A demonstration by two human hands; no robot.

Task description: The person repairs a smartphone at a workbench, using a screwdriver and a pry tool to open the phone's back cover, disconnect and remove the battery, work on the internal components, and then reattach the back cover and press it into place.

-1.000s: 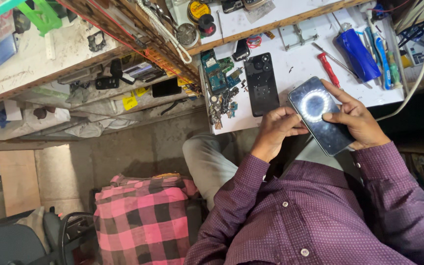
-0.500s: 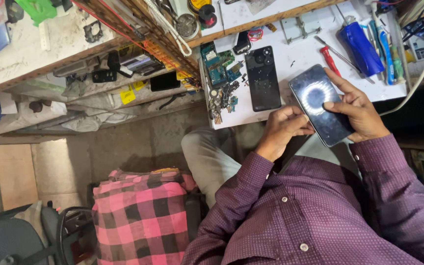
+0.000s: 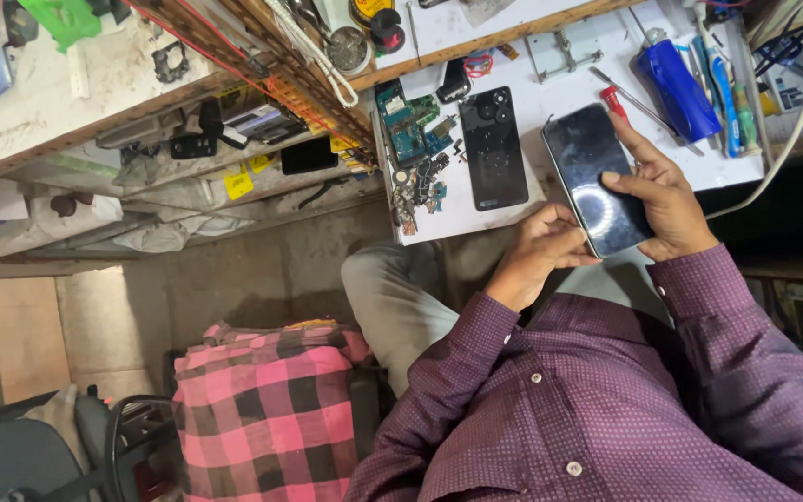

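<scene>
I hold a dark-screened smartphone (image 3: pixel 595 177) over the near edge of a white work table (image 3: pixel 564 82). My right hand (image 3: pixel 664 197) grips its right side, with the thumb lying across the glass. The fingers of my left hand (image 3: pixel 543 245) curl against the phone's lower left edge. A black phone back (image 3: pixel 493 147) with camera holes lies flat on the table just left of the held phone.
Teal circuit boards (image 3: pixel 409 130) and small loose parts sit at the table's left edge. A red-handled screwdriver (image 3: pixel 613 99), a blue cylinder (image 3: pixel 677 85) and a white cable (image 3: pixel 796 121) lie at the right. A pink checked cloth (image 3: pixel 267 409) covers a seat lower left.
The bright ring of glare on the phone's screen has faded. My right thumb has moved onto the glass. The view has shifted slightly.
</scene>
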